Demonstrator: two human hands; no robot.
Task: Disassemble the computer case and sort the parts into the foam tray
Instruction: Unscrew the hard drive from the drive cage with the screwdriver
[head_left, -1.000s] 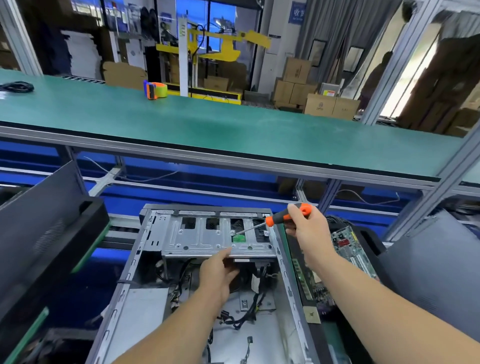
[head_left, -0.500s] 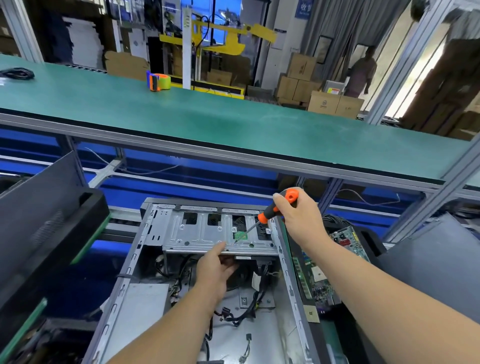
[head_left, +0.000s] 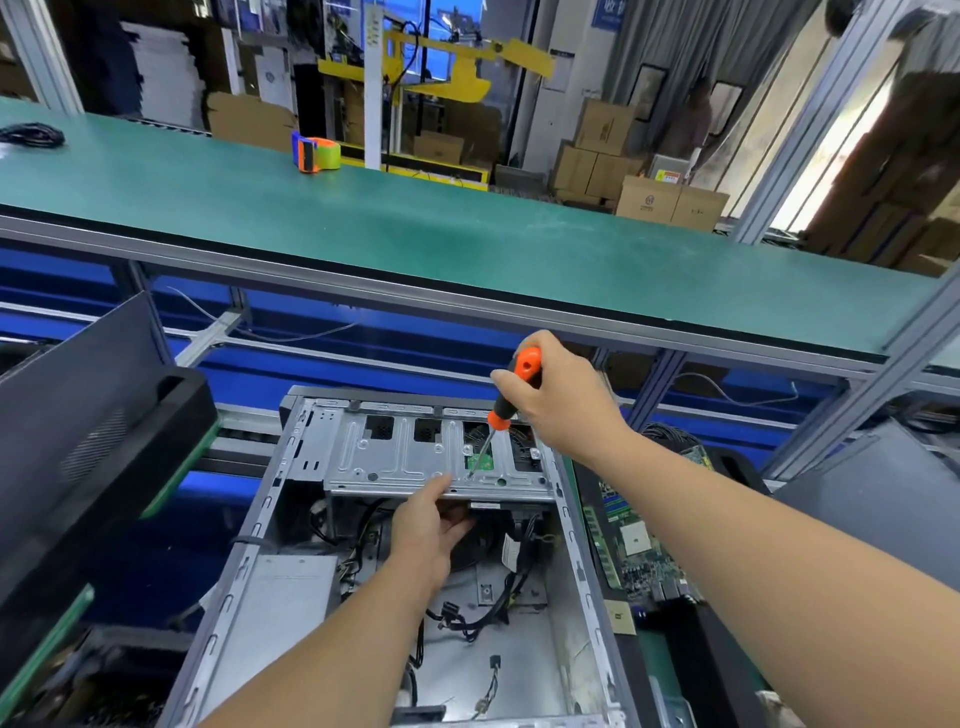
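An open grey computer case (head_left: 249, 587) lies flat in front of me, with loose black cables (head_left: 467, 618) on its floor. Across its far end sits a silver drive cage (head_left: 395, 462). My right hand (head_left: 563, 402) grips an orange and black screwdriver (head_left: 511, 395), held steeply, its tip on the cage's front edge near a small green board. My left hand (head_left: 428, 525) holds the cage's front edge from below, thumb on top. A green motherboard (head_left: 641, 551) lies in the black foam tray (head_left: 691, 649) to the right of the case.
A black case panel (head_left: 88, 431) leans at the left. A green conveyor table (head_left: 415, 228) runs across behind, with an orange tape dispenser (head_left: 314, 152) and a black cable coil (head_left: 32, 136) on it. Cardboard boxes (head_left: 670, 205) stand beyond. A grey panel (head_left: 878, 499) lies at the right.
My right hand has tipped the screwdriver from nearly flat to steep and brought its tip down onto the cage's front edge. My left hand has stayed at the cage edge.
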